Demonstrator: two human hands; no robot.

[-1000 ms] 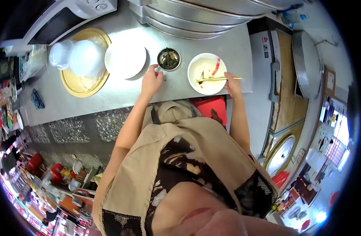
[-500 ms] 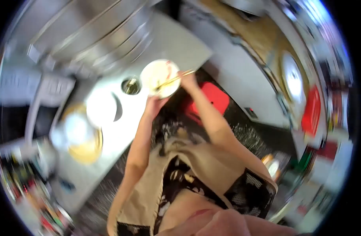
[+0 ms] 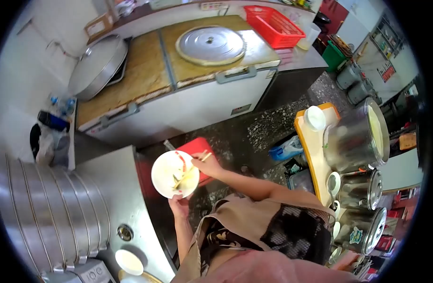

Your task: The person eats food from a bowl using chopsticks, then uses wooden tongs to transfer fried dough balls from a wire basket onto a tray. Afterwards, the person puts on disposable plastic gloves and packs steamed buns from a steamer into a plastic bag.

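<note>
My left hand [image 3: 180,205] is closed on the near rim of a white bowl [image 3: 162,170] and holds it up, tilted so its inside faces me. Pale food seems to lie in the bowl, with some darker bits, but I cannot make out what it is. A pair of chopsticks [image 3: 205,156] is gripped in my right hand [image 3: 208,166], with the tips inside the bowl. Red marking shows on the bowl's inner wall. Beneath my right hand is a red stool [image 3: 204,145], partly covered by the bowl and hand.
Left of me, a steel counter [image 3: 110,172] carries a stacked steel steamer [image 3: 42,207], a small jar [image 3: 125,232] and another white bowl [image 3: 129,262]. Ahead stands a chest freezer [image 3: 193,106] with a round lid [image 3: 211,46] on top. Large steel pots [image 3: 351,137] line the right.
My view has swung to the right, bringing the freezer and the pots into sight. The bowl stays in my left hand and the chopsticks in my right.
</note>
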